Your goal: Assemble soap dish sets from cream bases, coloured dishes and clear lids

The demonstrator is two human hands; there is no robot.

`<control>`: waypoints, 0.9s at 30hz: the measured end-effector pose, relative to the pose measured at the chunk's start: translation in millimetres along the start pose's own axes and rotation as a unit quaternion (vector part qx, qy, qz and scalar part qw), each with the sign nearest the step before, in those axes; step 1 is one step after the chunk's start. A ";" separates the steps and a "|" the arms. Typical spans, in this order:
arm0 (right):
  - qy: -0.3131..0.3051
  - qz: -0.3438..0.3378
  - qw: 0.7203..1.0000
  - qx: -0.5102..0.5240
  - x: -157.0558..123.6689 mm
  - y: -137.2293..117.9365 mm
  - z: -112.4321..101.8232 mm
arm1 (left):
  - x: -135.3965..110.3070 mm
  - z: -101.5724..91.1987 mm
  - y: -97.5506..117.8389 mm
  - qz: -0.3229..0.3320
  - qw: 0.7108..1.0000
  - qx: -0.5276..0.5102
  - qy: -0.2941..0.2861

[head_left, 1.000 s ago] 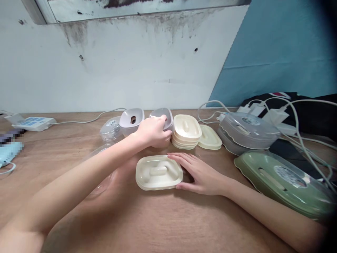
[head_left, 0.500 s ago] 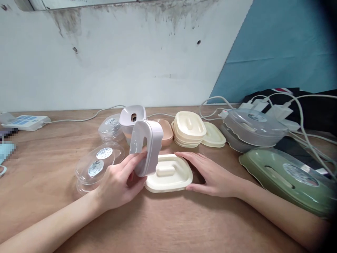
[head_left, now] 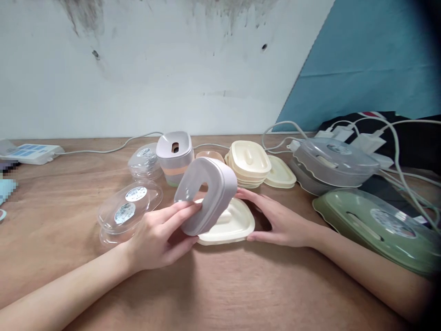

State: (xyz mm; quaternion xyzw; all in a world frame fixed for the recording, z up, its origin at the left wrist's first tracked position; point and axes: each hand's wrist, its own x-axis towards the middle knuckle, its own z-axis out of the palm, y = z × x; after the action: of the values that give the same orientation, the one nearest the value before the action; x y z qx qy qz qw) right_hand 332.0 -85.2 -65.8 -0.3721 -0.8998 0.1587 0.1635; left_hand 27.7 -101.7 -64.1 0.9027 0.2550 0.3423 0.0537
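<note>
My left hand [head_left: 161, 236] grips a lavender tissue box cover [head_left: 225, 179] by its near left edge, fingers on the slotted face and thumb below. Tilted, the cover hangs above a cream base plate [head_left: 237, 225] and hides part of it. The plate lies flat on the table, a raised ridge at its middle. My right hand [head_left: 282, 223] spans the plate's right side, fingers at the far edge and thumb at the near corner. Behind the held cover stand a lavender slotted cover [head_left: 174, 149] on a stack and a peach one [head_left: 210, 155], partly hidden.
Several cream plates [head_left: 250, 158] are stacked at the back, beside a pale yellow plate [head_left: 280, 172]. Clear domed lids with stickers [head_left: 129, 209] lie left. At right are grey [head_left: 337, 161] and green [head_left: 372, 230] lidded containers, with white chargers and cables [head_left: 396, 151] behind.
The lavender cover has moved right and tilted further over the cream plate, carried by my left hand. My right hand stays at the plate's right side. The camera view has shifted slightly.
</note>
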 end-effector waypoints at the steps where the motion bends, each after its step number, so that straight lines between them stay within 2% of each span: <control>1: 0.002 -0.003 1.000 0.009 0.1 -0.1 0.0 | 1.0 0.3 -0.2 0.012 1.000 0.004 -0.002; 5: 0.009 -0.008 1.000 0.019 0.0 -0.6 0.6 | 6.8 1.8 0.4 0.053 0.997 0.017 -0.060; 8: 0.006 0.004 1.000 0.002 -0.5 -0.8 1.6 | 10.1 1.9 1.8 0.050 0.993 0.036 -0.105; 19: 0.002 -0.021 1.000 -0.016 -1.0 -2.1 2.0 | 9.4 3.1 0.3 0.031 0.991 0.015 -0.126; 27: -0.010 -0.005 1.000 -0.005 2.2 -5.8 0.3 | 7.1 3.5 1.5 0.023 0.990 0.029 -0.137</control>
State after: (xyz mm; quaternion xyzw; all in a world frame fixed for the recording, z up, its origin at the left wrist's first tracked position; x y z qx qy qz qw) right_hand 326.8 -87.7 -63.3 -0.3668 -0.9040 0.1574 0.1532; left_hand 35.1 -99.3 -62.1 0.9478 0.2346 0.2090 0.0536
